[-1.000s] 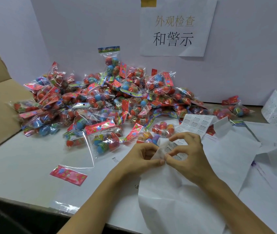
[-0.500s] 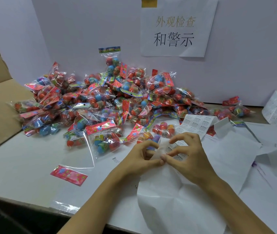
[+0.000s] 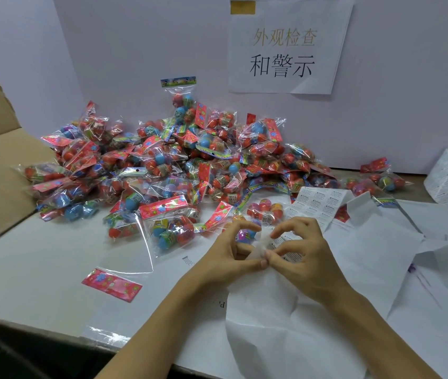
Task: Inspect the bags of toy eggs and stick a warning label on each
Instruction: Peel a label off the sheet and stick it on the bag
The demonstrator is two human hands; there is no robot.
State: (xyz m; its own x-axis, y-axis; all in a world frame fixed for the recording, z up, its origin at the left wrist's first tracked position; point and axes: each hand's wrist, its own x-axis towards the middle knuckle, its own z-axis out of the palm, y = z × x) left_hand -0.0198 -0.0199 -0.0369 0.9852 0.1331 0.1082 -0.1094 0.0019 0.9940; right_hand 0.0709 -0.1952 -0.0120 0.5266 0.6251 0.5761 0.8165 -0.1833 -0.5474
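Bags of toy eggs (image 3: pixel 168 170) were still heaped unlabelled at the back of the surface (image 3: pixel 26 269), while a label sheet (image 3: pixel 280 242) was pinched by both hands, left (image 3: pixel 228 255) and right (image 3: pixel 305 258).

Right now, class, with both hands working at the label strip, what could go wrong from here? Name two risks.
1. The left hand and right hand pinch the thin label strip at one small spot; the label may tear or curl onto itself.
2. The strip's loose backing paper trails over the table edge and could drag or snag nearby bags of toy eggs.
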